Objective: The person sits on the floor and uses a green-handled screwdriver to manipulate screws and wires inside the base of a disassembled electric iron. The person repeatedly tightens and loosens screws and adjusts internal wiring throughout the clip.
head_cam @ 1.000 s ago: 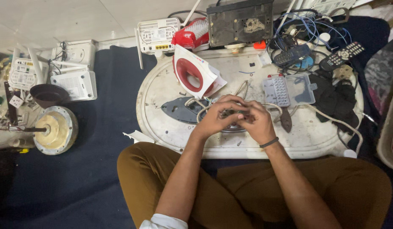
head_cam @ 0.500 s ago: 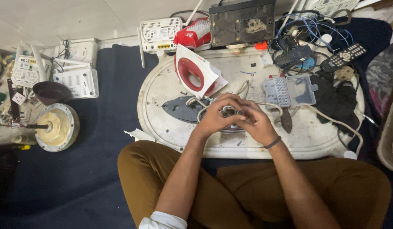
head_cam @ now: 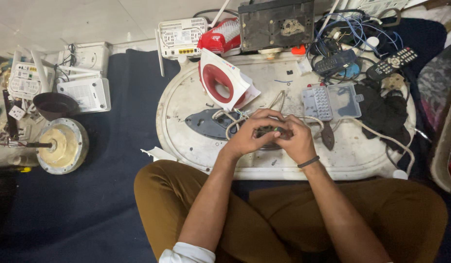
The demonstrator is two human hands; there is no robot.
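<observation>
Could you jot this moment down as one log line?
left hand + right hand: together on small dark part | cord, iron soleplate beside | white tray

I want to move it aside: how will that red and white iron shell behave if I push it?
The iron shell looks hollow, so probably light. It stands tilted on the board, so it may tip. Its plastic looks stiff.

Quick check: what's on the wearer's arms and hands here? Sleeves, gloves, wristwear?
Both hands are bare, no gloves. The left hand has no ring or band that shows; that forearm is bare up to a white sleeve cuff rolled near the elbow. The right hand has a thin dark band round the wrist, plain, no dial showing. The right forearm is bare to the picture's edge.
</observation>
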